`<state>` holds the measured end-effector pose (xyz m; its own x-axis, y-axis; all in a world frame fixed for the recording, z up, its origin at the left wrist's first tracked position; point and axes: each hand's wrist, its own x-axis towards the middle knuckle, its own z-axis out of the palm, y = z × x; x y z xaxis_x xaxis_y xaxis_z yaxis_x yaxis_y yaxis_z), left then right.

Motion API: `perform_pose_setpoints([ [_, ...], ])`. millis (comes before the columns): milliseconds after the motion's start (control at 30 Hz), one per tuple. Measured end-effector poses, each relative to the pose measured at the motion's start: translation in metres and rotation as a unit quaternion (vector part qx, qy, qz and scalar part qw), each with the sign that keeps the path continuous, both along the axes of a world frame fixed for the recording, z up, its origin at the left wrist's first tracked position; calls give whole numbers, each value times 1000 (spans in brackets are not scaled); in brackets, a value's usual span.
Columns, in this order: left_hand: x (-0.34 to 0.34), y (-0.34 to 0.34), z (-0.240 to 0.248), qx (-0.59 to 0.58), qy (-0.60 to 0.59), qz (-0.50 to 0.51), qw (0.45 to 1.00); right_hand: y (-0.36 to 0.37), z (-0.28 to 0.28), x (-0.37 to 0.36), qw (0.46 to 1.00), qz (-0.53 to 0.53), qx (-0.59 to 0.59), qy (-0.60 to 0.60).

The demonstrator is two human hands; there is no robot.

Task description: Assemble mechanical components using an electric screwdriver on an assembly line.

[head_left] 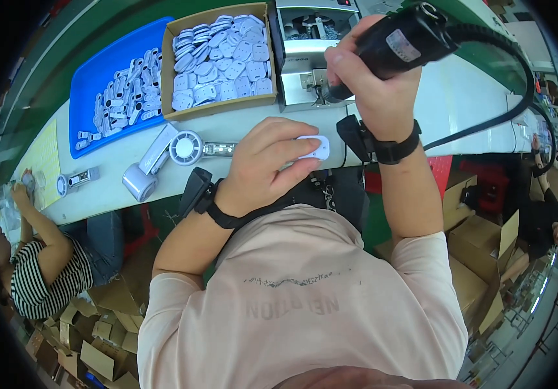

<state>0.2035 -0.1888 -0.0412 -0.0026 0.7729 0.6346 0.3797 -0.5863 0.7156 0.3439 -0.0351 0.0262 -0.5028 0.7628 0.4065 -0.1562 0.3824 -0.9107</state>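
Observation:
My right hand [383,94] is wrapped round a black electric screwdriver [409,40], held tilted with its tip down at the front of a screw feeder [300,79]. The bit's exact contact with the feeder is hard to make out. At the table's near edge, my left hand [263,162] has its fingers closed over a small white plastic cover [322,149] with rounded corners, partly hidden beneath them. Left of that hand lies a white handheld fan housing with a round grille [187,148] and an exposed inner strip [218,150]. Another white fan body [139,183] lies beside it.
A cardboard box [220,109] full of white covers and a blue tray [83,97] of small white parts stand at the back left. The screwdriver's black cable [496,123] loops rightward. Another person [42,266] works at the left; open cartons [477,240] stand at the right.

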Motion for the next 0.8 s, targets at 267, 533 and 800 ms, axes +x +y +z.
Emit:
perform_pose_setpoints([
  [267, 5, 1, 11, -80, -60, 43, 994, -32, 16, 42, 996, -20, -52, 68],
  [533, 7, 7, 5, -42, -31, 43, 998, -55, 95, 30, 981, 147, 5, 124],
  [800, 7, 7, 5, -43, -43, 13, 998, -40, 87, 15, 981, 188, 17, 32],
])
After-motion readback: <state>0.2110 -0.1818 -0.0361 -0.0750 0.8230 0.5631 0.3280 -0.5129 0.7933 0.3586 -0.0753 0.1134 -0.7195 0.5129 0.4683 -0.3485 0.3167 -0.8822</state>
